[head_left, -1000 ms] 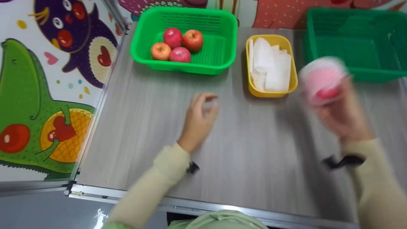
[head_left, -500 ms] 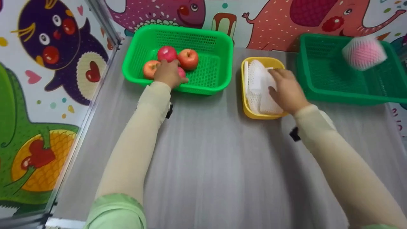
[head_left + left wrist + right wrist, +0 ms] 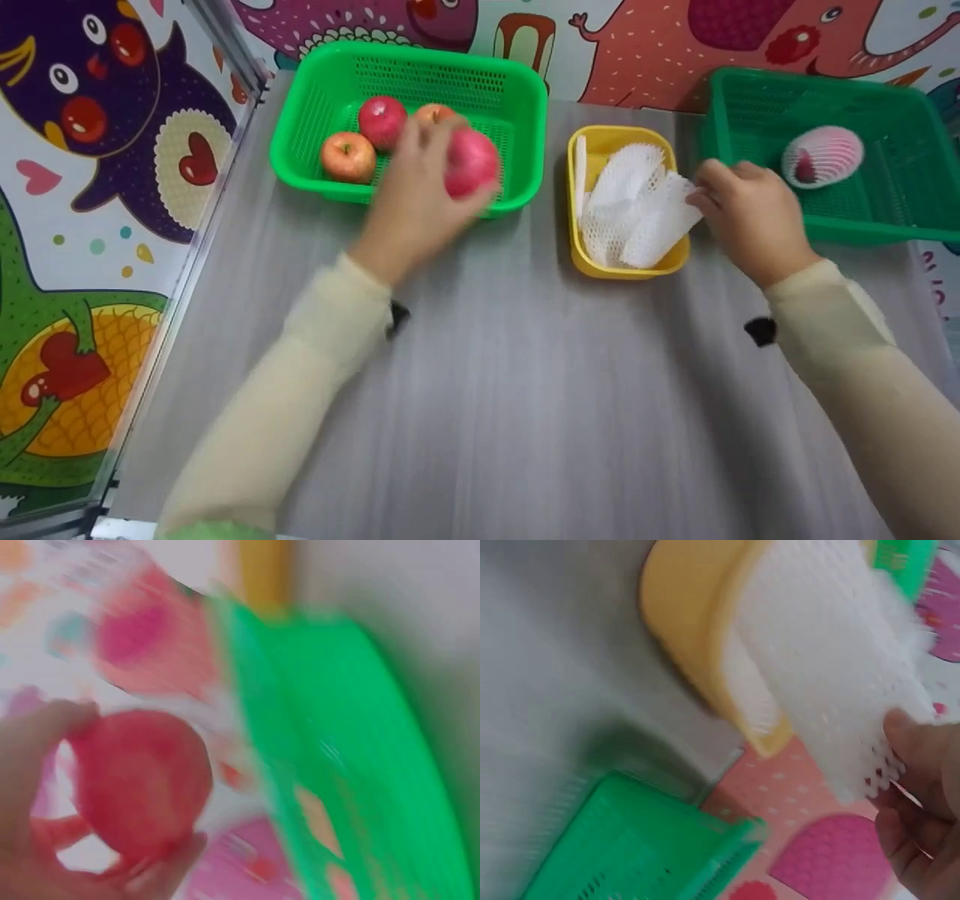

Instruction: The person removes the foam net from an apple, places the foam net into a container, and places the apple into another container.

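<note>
My left hand [image 3: 420, 191] grips a red apple [image 3: 472, 161] over the front of the bright green basket [image 3: 409, 52]; fingers and thumb wrap its sides in the left wrist view. Three more apples [image 3: 349, 157] lie in that basket, one partly hidden behind the hand. My right hand [image 3: 754, 217] pinches the end of a white foam net sleeve [image 3: 664, 221] at the right rim of the yellow basket [image 3: 630, 274]. In the right wrist view the flat mesh sleeve [image 3: 832, 667] stretches from thumb and fingers back over the yellow rim.
More white foam nets [image 3: 630, 172] lie in the yellow basket. At the right, a dark green basket [image 3: 840, 229] holds an apple in a pink-and-white foam net [image 3: 825, 154]. A painted wall [image 3: 637, 52] stands behind the baskets, and a metal-framed panel is on the left.
The netted apple, earlier in my right hand, now lies in the dark green basket. My left hand reached into the bright green basket and lifted an apple; my right hand took hold of a foam net.
</note>
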Demonstrator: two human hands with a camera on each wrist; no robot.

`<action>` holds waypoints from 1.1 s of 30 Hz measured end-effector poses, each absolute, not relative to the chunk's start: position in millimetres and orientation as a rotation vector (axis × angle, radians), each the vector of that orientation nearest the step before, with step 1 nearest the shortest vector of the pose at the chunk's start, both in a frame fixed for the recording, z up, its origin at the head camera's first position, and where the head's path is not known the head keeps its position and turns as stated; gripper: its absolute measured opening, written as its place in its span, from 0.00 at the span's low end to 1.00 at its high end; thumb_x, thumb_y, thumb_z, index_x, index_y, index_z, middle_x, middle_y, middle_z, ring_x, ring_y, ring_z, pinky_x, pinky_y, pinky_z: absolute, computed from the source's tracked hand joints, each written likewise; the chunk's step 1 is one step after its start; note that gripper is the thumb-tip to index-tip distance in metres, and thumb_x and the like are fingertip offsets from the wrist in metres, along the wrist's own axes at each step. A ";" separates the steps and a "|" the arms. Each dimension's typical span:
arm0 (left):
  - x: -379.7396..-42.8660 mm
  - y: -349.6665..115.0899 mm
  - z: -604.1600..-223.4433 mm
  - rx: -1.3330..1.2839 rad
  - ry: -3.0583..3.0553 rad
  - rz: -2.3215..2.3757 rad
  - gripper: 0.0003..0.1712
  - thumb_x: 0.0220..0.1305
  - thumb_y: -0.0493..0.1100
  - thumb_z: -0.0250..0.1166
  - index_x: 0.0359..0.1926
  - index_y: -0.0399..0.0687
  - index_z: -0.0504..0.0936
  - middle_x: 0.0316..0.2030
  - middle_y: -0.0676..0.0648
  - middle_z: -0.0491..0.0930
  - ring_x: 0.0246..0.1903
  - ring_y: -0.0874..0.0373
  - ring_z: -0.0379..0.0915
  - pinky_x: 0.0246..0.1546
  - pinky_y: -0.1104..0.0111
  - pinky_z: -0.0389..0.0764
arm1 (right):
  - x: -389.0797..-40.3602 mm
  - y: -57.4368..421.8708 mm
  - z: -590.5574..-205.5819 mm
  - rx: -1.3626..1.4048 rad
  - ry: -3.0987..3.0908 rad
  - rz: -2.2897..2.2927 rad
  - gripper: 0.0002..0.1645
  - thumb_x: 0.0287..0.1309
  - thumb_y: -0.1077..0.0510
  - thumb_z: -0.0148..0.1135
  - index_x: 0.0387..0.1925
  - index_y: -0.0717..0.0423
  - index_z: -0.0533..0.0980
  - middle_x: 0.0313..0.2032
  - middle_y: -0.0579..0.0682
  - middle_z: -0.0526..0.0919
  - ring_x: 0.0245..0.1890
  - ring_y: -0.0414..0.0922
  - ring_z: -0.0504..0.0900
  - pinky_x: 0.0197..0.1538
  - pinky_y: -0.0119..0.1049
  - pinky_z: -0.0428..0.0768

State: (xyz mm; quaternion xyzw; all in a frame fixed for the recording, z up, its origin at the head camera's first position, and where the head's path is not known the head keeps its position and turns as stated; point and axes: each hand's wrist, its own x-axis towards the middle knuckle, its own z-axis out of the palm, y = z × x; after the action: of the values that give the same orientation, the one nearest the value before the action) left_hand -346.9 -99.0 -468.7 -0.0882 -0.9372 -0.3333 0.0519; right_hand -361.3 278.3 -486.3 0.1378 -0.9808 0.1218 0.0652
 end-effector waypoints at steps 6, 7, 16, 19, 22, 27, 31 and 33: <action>-205.5 -20.1 -474.8 -0.861 -2.692 -1.407 0.40 0.56 0.62 0.72 0.67 0.60 0.71 0.61 0.53 0.63 0.50 0.62 0.70 0.43 0.73 0.79 | -267.3 272.6 -495.2 0.311 -2.536 0.718 0.10 0.52 0.67 0.75 0.30 0.62 0.79 0.38 0.57 0.79 0.39 0.51 0.75 0.46 0.36 0.74; -188.7 -8.6 -481.0 -0.932 -2.698 -1.443 0.41 0.56 0.62 0.72 0.69 0.62 0.70 0.62 0.53 0.62 0.49 0.63 0.71 0.42 0.74 0.78 | -249.3 268.0 -501.5 0.312 -2.481 0.813 0.10 0.50 0.70 0.75 0.29 0.62 0.79 0.36 0.56 0.79 0.37 0.49 0.76 0.44 0.33 0.73; -130.8 28.8 -534.9 -1.028 -2.811 -1.317 0.48 0.57 0.62 0.72 0.76 0.70 0.61 0.73 0.45 0.55 0.53 0.55 0.74 0.44 0.72 0.80 | -122.9 214.6 -557.4 -0.126 -1.916 2.343 0.11 0.66 0.74 0.57 0.48 0.68 0.75 0.43 0.59 0.85 0.39 0.46 0.85 0.43 0.35 0.84; -119.8 27.0 -538.7 -1.044 -2.821 -1.176 0.47 0.57 0.63 0.71 0.75 0.63 0.65 0.75 0.43 0.53 0.57 0.53 0.73 0.47 0.67 0.81 | -108.1 210.5 -566.7 -0.204 -1.739 2.551 0.18 0.72 0.72 0.50 0.60 0.69 0.74 0.52 0.58 0.83 0.48 0.48 0.84 0.49 0.42 0.82; -109.8 26.6 -538.2 -0.998 -2.819 -1.042 0.47 0.56 0.64 0.71 0.73 0.54 0.67 0.74 0.47 0.57 0.56 0.54 0.73 0.47 0.66 0.81 | -103.6 208.3 -571.9 -0.218 -1.800 2.436 0.22 0.71 0.71 0.53 0.63 0.72 0.72 0.54 0.61 0.81 0.50 0.50 0.84 0.51 0.43 0.81; -90.9 27.3 -535.2 -1.082 -2.760 -1.082 0.49 0.56 0.66 0.70 0.72 0.48 0.67 0.66 0.53 0.65 0.52 0.61 0.71 0.47 0.73 0.79 | -112.5 206.2 -577.5 -0.332 -1.697 2.483 0.31 0.68 0.72 0.56 0.71 0.68 0.63 0.56 0.58 0.81 0.51 0.46 0.83 0.51 0.36 0.81; -76.6 27.7 -533.3 -1.288 -2.707 -1.306 0.47 0.60 0.64 0.68 0.73 0.47 0.65 0.65 0.55 0.66 0.58 0.65 0.67 0.52 0.78 0.73 | -114.5 206.9 -581.1 -0.140 -1.564 2.780 0.21 0.73 0.68 0.50 0.64 0.58 0.72 0.51 0.50 0.84 0.47 0.39 0.82 0.49 0.29 0.80; -71.8 25.6 -532.5 -1.353 -2.690 -1.413 0.46 0.61 0.62 0.69 0.73 0.48 0.65 0.65 0.55 0.66 0.60 0.67 0.65 0.54 0.80 0.70 | -110.7 205.6 -582.3 0.088 -1.511 2.914 0.16 0.75 0.65 0.48 0.58 0.59 0.76 0.51 0.52 0.84 0.50 0.42 0.82 0.54 0.32 0.78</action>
State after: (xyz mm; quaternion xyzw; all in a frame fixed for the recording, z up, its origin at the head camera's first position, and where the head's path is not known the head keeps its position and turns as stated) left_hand -71.8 25.6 -532.5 -0.4051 -0.8053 -0.4230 -0.0920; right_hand -110.7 205.6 -582.3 0.0266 -0.4589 0.8852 -0.0708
